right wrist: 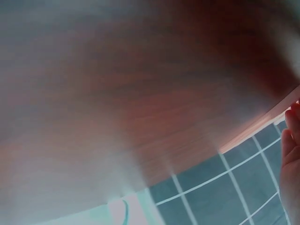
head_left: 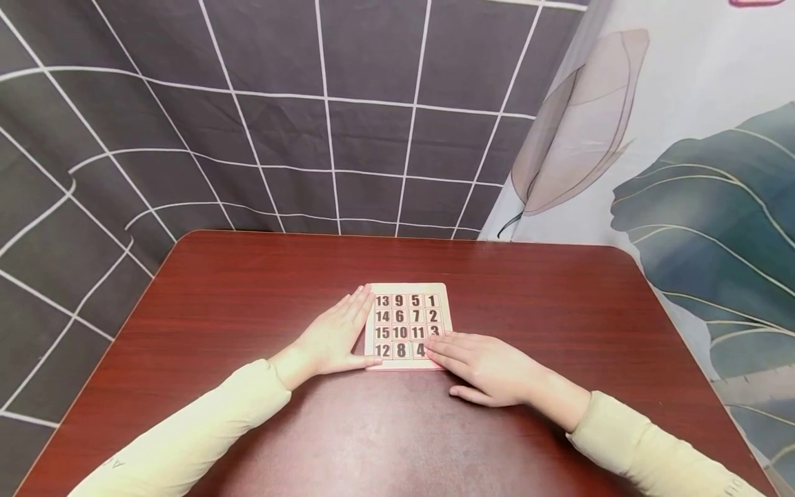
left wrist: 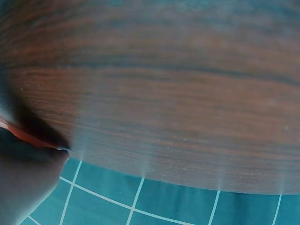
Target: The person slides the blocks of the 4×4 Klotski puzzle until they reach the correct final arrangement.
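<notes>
A pale number slide puzzle [head_left: 406, 288] with black-numbered tiles lies flat on the table in the head view. My left hand [head_left: 332, 339] rests along its left edge, fingers extended together and thumb reaching the lower left corner. From the right, my right hand [head_left: 491, 366] lays straight fingertips over the lower right corner, beside the 4 tile [head_left: 419, 351] and partly over the 3 tile [head_left: 435, 330]. The bottom right cell is hidden beneath those fingers. In the wrist views only part of the left hand [left wrist: 28, 183] and of the right hand [right wrist: 291, 164] shows.
The puzzle lies on a reddish-brown wooden table [head_left: 279, 276] with rounded far corners. Behind and to the left hangs a dark grid-patterned curtain [head_left: 373, 138]. On the right is a white curtain [head_left: 683, 83] with large leaf prints.
</notes>
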Demonstrator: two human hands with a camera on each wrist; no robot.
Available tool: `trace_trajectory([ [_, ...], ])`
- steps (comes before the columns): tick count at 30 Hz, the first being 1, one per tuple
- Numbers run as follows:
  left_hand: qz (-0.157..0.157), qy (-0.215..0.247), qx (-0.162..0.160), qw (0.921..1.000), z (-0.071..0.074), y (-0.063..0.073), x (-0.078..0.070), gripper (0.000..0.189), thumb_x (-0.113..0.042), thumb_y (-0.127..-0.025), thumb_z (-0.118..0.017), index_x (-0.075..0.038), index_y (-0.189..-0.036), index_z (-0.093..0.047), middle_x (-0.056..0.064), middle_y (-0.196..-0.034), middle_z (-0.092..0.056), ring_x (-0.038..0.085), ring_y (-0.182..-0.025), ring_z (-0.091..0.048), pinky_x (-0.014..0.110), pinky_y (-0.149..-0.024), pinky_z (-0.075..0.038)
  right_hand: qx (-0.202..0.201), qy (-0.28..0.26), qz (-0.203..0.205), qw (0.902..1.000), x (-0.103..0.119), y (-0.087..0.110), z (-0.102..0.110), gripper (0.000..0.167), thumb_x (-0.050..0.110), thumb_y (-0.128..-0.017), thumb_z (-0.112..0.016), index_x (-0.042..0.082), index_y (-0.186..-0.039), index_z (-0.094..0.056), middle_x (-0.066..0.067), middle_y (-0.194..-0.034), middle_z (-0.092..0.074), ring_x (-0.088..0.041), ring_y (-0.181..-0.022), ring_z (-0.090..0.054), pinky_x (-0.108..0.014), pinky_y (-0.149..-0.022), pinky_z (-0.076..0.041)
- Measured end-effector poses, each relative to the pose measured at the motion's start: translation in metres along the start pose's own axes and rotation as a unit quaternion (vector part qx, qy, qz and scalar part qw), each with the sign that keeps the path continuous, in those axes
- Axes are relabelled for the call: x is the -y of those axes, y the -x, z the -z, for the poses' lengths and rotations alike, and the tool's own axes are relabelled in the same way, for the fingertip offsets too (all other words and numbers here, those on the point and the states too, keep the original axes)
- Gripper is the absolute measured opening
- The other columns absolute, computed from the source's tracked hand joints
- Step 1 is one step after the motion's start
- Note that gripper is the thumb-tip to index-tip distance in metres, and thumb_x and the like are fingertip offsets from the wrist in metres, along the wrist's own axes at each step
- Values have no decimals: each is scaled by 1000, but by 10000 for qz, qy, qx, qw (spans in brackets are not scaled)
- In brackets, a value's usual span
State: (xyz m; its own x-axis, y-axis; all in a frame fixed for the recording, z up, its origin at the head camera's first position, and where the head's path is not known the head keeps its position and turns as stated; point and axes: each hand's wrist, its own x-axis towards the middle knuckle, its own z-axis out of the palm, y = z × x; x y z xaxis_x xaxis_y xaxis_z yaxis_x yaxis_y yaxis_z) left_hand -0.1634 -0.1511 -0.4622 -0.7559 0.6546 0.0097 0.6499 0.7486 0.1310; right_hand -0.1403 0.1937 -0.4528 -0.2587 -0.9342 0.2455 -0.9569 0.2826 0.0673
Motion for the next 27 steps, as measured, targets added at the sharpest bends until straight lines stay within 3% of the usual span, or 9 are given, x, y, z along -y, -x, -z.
trace_trajectory([
  [6,-2,1,1,10000,0,0,0,114,-69,-93,-65,12,-163,-25,30,-172,-26,40,-163,-26,48,-134,-28,27,83,87,9999,1,-10,2,65,39,-95,-76,1,-145,-62,-13,-151,-64,-28,-140,-63,-42,-115,-54],
  [18,-12,-15,26,10000,3,0,-2,114,-69,-93,-65,13,-162,-25,32,-171,-26,41,-162,-26,48,-134,-28,62,-28,-252,9997,-20,-4,5,59,37,-99,-71,0,-145,-62,-13,-152,-63,-29,-140,-62,-45,-116,-52],
  [27,22,-4,44,10000,5,1,-3,115,-69,-93,-65,13,-162,-25,32,-171,-26,41,-162,-27,48,-134,-28,109,-57,-269,9996,-17,2,2,62,36,-98,-73,-1,-146,-61,-15,-155,-60,-30,-141,-62,-46,-116,-53],
])
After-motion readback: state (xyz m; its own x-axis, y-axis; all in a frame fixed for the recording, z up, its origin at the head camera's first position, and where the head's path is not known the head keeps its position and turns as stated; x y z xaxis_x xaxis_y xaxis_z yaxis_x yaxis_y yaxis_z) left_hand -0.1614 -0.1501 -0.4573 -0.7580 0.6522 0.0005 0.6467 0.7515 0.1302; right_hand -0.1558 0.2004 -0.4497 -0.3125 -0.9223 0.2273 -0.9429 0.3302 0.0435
